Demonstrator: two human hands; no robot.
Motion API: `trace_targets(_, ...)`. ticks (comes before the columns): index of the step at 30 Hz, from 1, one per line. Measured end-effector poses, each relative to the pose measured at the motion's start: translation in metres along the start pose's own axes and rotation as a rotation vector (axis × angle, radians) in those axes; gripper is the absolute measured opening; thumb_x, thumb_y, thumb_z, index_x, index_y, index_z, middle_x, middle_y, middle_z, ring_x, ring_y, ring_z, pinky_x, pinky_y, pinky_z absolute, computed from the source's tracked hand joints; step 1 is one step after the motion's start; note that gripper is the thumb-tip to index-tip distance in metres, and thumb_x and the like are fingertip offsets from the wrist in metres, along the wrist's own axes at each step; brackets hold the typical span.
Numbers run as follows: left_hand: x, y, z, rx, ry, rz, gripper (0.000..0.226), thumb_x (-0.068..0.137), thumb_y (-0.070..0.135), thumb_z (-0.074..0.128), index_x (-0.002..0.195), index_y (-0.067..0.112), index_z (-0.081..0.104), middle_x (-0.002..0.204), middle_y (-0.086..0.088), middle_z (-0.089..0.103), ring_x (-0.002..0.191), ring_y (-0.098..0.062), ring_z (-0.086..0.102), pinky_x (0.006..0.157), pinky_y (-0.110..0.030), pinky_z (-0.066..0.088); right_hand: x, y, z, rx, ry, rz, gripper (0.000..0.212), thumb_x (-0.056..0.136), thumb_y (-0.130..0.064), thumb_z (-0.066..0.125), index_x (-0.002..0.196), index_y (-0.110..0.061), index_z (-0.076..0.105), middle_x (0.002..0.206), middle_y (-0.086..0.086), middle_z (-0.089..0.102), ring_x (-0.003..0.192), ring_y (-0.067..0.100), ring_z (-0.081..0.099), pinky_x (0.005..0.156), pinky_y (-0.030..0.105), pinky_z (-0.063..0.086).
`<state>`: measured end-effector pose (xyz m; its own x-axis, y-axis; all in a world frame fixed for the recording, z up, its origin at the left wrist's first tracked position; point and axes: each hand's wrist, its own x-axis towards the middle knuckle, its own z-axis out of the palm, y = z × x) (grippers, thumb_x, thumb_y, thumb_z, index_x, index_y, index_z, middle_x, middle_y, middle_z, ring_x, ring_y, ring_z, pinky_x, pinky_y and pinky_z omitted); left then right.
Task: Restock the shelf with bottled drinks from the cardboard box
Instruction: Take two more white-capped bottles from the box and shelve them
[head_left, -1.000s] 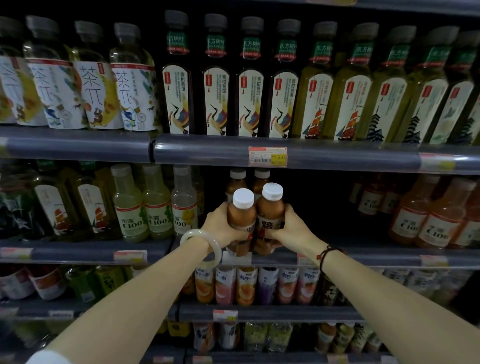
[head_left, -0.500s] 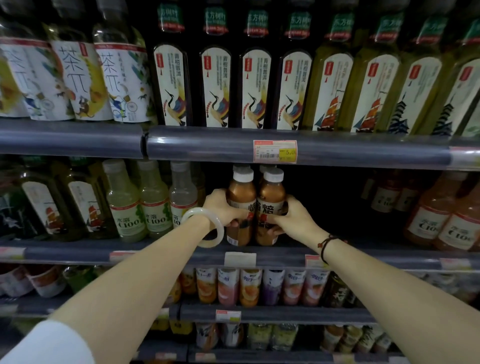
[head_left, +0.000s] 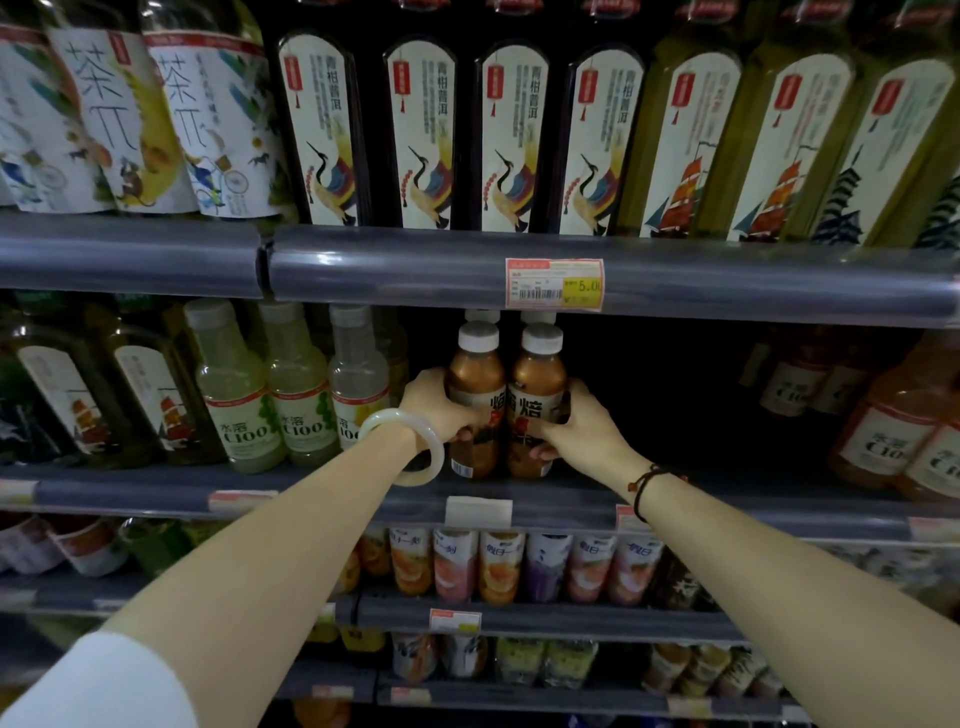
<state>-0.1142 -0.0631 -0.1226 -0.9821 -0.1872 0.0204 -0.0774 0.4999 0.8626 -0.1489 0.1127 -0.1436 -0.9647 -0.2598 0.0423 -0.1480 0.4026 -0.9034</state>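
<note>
Two brown drink bottles with white caps stand side by side on the middle shelf. My left hand grips the left bottle around its body. My right hand grips the right bottle the same way. Both bottles are upright, their bases at the shelf's front part. Behind them the white caps of two more of the same bottles show. The cardboard box is out of view.
Pale C100 bottles stand just left of my left hand. Right of my right hand is a dark gap, then orange C100 bottles. The upper shelf rail with its price tag hangs close above the caps. Small cartons fill the shelf below.
Both hands have carried the two bottles forward and deeper onto the middle shelf, from in front of its edge to standing under the upper rail. The camera has come closer.
</note>
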Motion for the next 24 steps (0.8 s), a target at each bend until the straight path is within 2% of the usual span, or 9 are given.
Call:
trace_targets(2, 0.002, -0.001, 0.0, 0.003, 0.004, -0.004, 0.021, 0.078, 0.017, 0.075, 0.092, 0.009, 0.062, 0.088, -0.014, 0.072, 0.072, -0.026, 0.069, 0.073, -0.039, 0.059, 0.002, -0.001, 0.001, -0.017, 0.013, -0.012, 0.046, 0.079, -0.019, 0.073, 0.113, -0.018, 0.042, 0.11, 0.008, 0.064, 0.093, 0.03, 0.069, 0.082, 0.049, 0.058)
trace_targets(5, 0.003, -0.001, 0.001, -0.003, 0.009, -0.003, 0.021, 0.077, 0.017, 0.076, 0.083, 0.019, 0.056, 0.082, -0.008, 0.07, 0.07, -0.024, 0.068, 0.075, -0.04, 0.059, 0.003, 0.0, 0.001, -0.007, 0.016, -0.021, 0.047, 0.079, -0.021, 0.074, 0.111, -0.021, 0.04, 0.11, 0.005, 0.062, 0.102, 0.031, 0.066, 0.087, 0.051, 0.055)
trace_targets(10, 0.0, -0.006, 0.003, -0.06, 0.009, 0.014, 0.027, 0.075, 0.016, 0.078, 0.093, 0.017, 0.058, 0.089, -0.008, 0.068, 0.07, -0.018, 0.065, 0.07, -0.031, 0.057, 0.0, -0.001, 0.001, -0.012, 0.01, -0.015, 0.045, 0.08, -0.022, 0.073, 0.114, -0.016, 0.045, 0.111, 0.01, 0.065, 0.095, 0.03, 0.068, 0.083, 0.05, 0.057)
trace_targets(13, -0.004, -0.007, 0.003, -0.099, 0.016, -0.01, 0.026, 0.074, 0.014, 0.079, 0.093, 0.015, 0.061, 0.095, -0.014, 0.071, 0.076, -0.022, 0.068, 0.079, -0.037, 0.058, -0.002, -0.002, 0.001, -0.041, -0.002, -0.031, 0.033, 0.081, -0.02, 0.071, 0.108, -0.012, 0.054, 0.103, 0.009, 0.069, 0.088, 0.025, 0.07, 0.082, 0.048, 0.058)
trace_targets(15, -0.007, -0.008, 0.001, -0.118, 0.01, -0.03, 0.029, 0.074, 0.013, 0.08, 0.097, 0.012, 0.062, 0.096, -0.012, 0.071, 0.081, -0.024, 0.07, 0.082, -0.038, 0.059, -0.006, -0.004, 0.0, -0.096, -0.005, -0.048, 0.021, 0.085, -0.017, 0.067, 0.104, -0.013, 0.057, 0.102, 0.007, 0.067, 0.088, 0.021, 0.065, 0.085, 0.04, 0.055)
trace_targets(17, -0.011, -0.01, -0.002, -0.107, -0.002, -0.053, 0.038, 0.073, 0.013, 0.08, 0.106, 0.005, 0.064, 0.1, -0.013, 0.071, 0.085, -0.025, 0.071, 0.082, -0.04, 0.059, -0.011, -0.004, -0.003, -0.179, 0.003, -0.049, 0.025, 0.087, -0.021, 0.065, 0.109, -0.011, 0.058, 0.102, 0.004, 0.063, 0.093, 0.018, 0.062, 0.085, 0.034, 0.053)
trace_targets(21, -0.024, -0.01, -0.008, 0.012, -0.011, -0.085, 0.029, 0.078, 0.019, 0.077, 0.101, 0.006, 0.063, 0.095, -0.013, 0.071, 0.08, -0.022, 0.067, 0.073, -0.036, 0.059, -0.024, -0.001, -0.006, -0.38, -0.008, 0.008, 0.014, 0.088, -0.022, 0.061, 0.09, -0.008, 0.06, 0.079, 0.004, 0.066, 0.079, 0.024, 0.067, 0.075, 0.04, 0.058)
trace_targets(22, -0.029, -0.01, -0.011, 0.064, -0.025, -0.087, 0.025, 0.08, 0.021, 0.075, 0.099, 0.012, 0.061, 0.093, -0.012, 0.07, 0.079, -0.021, 0.067, 0.068, -0.034, 0.058, -0.026, -0.003, -0.006, -0.412, -0.017, 0.009, 0.017, 0.089, -0.021, 0.061, 0.088, -0.004, 0.062, 0.078, 0.006, 0.066, 0.077, 0.024, 0.067, 0.074, 0.04, 0.058)
trace_targets(24, -0.039, -0.008, -0.019, 0.141, -0.069, -0.095, 0.024, 0.083, 0.024, 0.072, 0.101, 0.009, 0.065, 0.09, -0.009, 0.069, 0.073, -0.019, 0.065, 0.053, -0.024, 0.053, -0.032, -0.011, -0.002, -0.399, -0.043, -0.004, 0.02, 0.089, -0.02, 0.061, 0.089, 0.0, 0.065, 0.08, 0.01, 0.067, 0.071, 0.021, 0.065, 0.064, 0.033, 0.059)
